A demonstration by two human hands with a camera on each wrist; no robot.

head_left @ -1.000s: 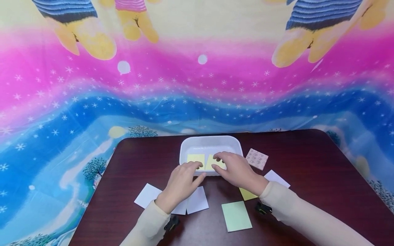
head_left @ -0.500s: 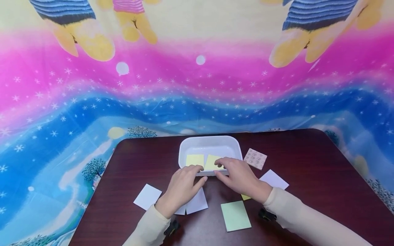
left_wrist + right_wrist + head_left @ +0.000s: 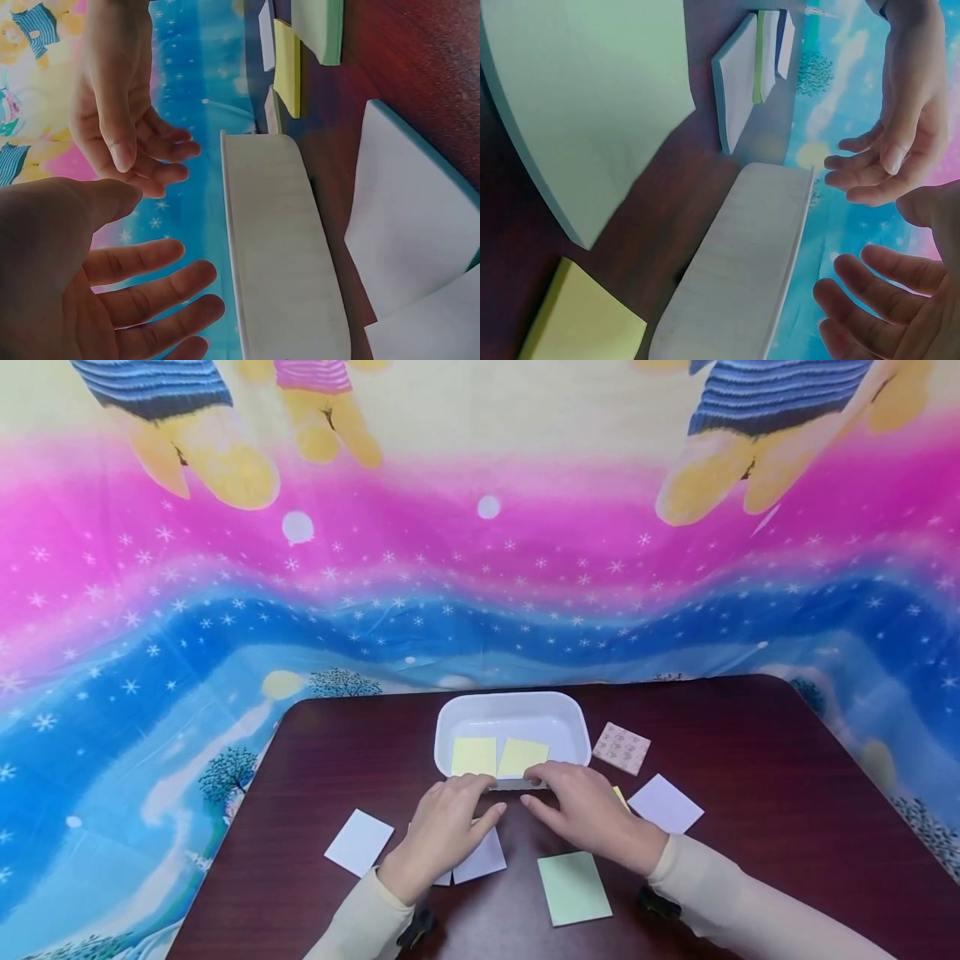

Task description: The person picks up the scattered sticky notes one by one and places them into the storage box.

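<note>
My left hand (image 3: 442, 827) and my right hand (image 3: 588, 806) hover at the near side of a white plastic tray (image 3: 513, 710), palms facing each other and fingers loosely bent. Neither holds anything, as the left wrist view and right wrist view show bare palms. Inside the tray, two pale yellow sticky note pads, a left one (image 3: 474, 753) and a right one (image 3: 523, 756), lie side by side. Beneath the left hand is a pale lilac pad (image 3: 482, 853), partly covered. A stronger yellow pad (image 3: 589, 319) is mostly hidden behind the right hand in the head view.
On the dark wooden table lie a green pad (image 3: 575, 889) in front, a white pad (image 3: 359, 842) at left, a lilac pad (image 3: 666, 803) at right and a pink patterned square (image 3: 622, 747) beside the tray. A printed cloth (image 3: 480, 568) hangs behind.
Both hands have drawn back toward the person, the right one farther, from over the tray to its near edge. The tray and pads stay where they were.
</note>
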